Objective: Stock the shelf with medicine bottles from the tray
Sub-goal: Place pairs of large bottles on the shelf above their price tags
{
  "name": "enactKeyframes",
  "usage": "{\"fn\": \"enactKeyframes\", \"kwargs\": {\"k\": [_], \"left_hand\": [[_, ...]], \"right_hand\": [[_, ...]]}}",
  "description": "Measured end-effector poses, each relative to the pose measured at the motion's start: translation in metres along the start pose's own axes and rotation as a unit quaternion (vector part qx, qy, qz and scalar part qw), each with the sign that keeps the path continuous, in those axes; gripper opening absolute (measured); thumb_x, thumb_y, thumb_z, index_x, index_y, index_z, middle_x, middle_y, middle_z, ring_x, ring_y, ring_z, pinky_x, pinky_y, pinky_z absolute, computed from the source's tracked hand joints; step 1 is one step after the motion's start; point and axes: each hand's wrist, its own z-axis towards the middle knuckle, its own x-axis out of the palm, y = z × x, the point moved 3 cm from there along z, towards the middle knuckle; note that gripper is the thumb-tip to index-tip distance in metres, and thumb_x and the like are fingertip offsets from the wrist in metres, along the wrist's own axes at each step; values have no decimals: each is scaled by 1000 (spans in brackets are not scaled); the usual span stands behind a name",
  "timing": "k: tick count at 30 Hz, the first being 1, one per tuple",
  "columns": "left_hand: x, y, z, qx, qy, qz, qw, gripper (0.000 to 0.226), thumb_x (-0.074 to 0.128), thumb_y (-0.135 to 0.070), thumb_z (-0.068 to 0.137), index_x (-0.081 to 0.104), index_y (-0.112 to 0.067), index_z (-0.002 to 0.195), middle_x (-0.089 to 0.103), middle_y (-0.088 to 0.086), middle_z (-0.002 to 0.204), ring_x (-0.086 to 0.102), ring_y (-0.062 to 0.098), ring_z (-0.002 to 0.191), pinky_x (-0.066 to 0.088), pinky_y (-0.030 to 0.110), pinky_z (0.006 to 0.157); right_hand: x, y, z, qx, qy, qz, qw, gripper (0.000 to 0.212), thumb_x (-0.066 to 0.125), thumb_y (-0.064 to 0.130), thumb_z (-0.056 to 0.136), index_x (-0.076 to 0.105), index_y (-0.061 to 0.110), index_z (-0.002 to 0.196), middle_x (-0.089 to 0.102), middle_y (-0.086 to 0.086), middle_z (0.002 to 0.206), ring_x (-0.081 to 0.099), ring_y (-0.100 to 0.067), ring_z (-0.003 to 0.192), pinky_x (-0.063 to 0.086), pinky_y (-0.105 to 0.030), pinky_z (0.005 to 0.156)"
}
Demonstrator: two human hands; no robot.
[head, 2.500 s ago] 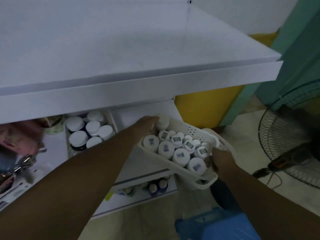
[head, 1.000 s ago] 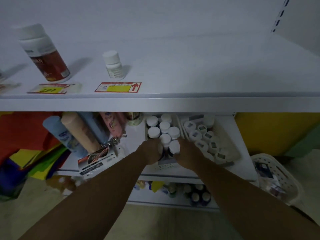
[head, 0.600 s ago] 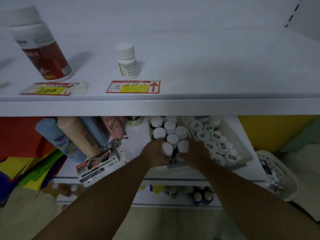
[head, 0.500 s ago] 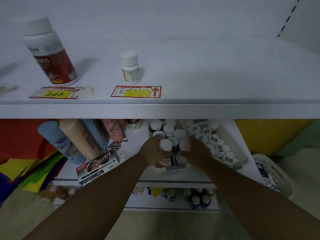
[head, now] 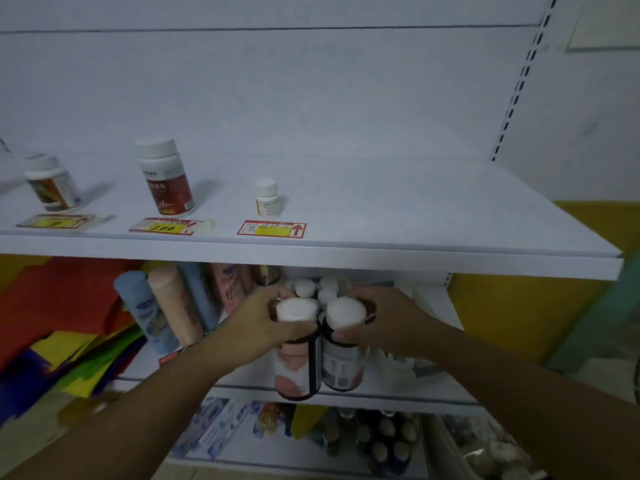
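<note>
My left hand (head: 258, 323) grips a dark bottle with a white cap and pink label (head: 297, 365). My right hand (head: 384, 322) grips a second dark white-capped bottle (head: 343, 362) right beside it. Both bottles hang upright, side by side, just below the front edge of the white upper shelf (head: 381, 216). Behind them, several more white-capped bottles (head: 320, 289) stand on the lower shelf; their tray is mostly hidden by my hands.
Three bottles stand on the upper shelf: a small white one (head: 267, 198), a red-labelled one (head: 167, 178) and another at far left (head: 52, 183), each behind a price tag. The shelf's right half is bare. Tubes (head: 162, 306) lie left of my hands.
Both hands have lifted their bottles up out of the tray and toward me. The view has tilted up, showing more of the upper shelf.
</note>
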Motion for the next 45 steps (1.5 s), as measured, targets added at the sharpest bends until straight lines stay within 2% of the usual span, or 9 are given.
{"fn": "enactKeyframes", "kwargs": {"k": [8,13,19,23,26,36,38,42,45], "left_hand": [[-43,-110,-18,81,-108,2,991,57,81,-56,42,68,-21,85,72,2,82,67,15,76,54,33,69],[-54,-162,-11,115,-127,-85,982,68,78,-64,36,73,-19,87,76,0,80,71,14,70,55,27,57],[-43,-166,-8,58,-109,-212,970,70,78,-56,45,70,-6,94,75,14,87,72,27,76,58,33,66],[-38,-161,-8,21,-79,-237,968,76,68,-66,49,69,-13,103,75,13,97,72,28,90,57,35,71],[-41,-160,-7,-4,-37,-249,968,76,63,-69,50,70,-16,104,74,10,101,71,25,94,57,34,70],[-34,-161,-6,65,2,-286,956,40,85,-29,49,71,-12,83,73,9,75,69,20,66,57,29,58],[-36,-162,-5,78,-8,-302,950,32,79,-32,49,74,-16,75,74,8,75,70,19,67,58,29,59],[-41,-159,-5,73,-28,-370,926,54,72,-38,57,69,-12,105,71,14,105,68,27,95,56,40,79],[-34,-153,-6,30,-17,-419,907,55,68,-43,62,69,-8,103,73,15,91,72,28,79,58,39,61]], "right_hand": [[-50,91,10,-80,-15,199,977,20,72,39,69,68,26,84,72,12,78,67,-3,74,50,-16,59],[-67,134,27,-73,12,420,904,53,62,45,77,64,5,112,69,-16,109,66,-29,99,55,-38,82],[-55,136,33,20,31,549,835,64,71,57,59,70,8,101,71,-18,98,69,-32,85,56,-39,74],[-56,135,31,-6,31,502,865,88,80,57,52,59,5,120,65,-24,115,64,-39,102,51,-50,88],[-66,128,33,-20,-18,475,880,83,81,56,50,63,4,112,65,-26,112,64,-40,101,48,-54,94],[-70,117,29,21,-63,479,876,78,72,58,60,64,-2,109,62,-30,115,58,-46,109,41,-57,100],[-71,116,27,27,-76,478,875,72,67,56,62,66,0,107,67,-27,108,62,-44,102,46,-55,96],[-75,116,24,30,-96,487,868,74,68,58,53,67,4,103,71,-21,93,68,-34,77,55,-46,80],[-72,120,22,1,-86,443,892,75,70,68,49,72,9,95,71,-21,94,68,-35,83,53,-49,85]]}}
